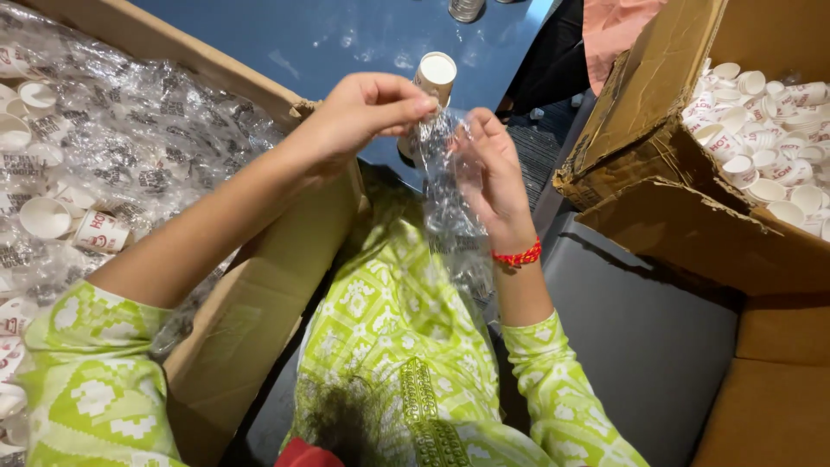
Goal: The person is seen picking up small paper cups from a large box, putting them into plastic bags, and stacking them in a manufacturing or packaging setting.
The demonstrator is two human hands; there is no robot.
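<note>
My left hand (363, 112) pinches the top of a clear plastic sleeve (450, 207) that hangs down over my lap. A stack of small white paper cups (432, 78) sticks up out of the sleeve, just past my left fingertips. My right hand (488, 169), with a red bead bracelet at the wrist, grips the sleeve from the right side, a little lower. Both hands are close together above my green patterned clothing.
A cardboard box (251, 303) at the left holds plastic-wrapped paper cups (52, 216). Another torn cardboard box (657, 112) at the right is full of loose white cups (761, 121). A blue tabletop (328, 35) lies ahead. A grey seat (640, 337) is at my right.
</note>
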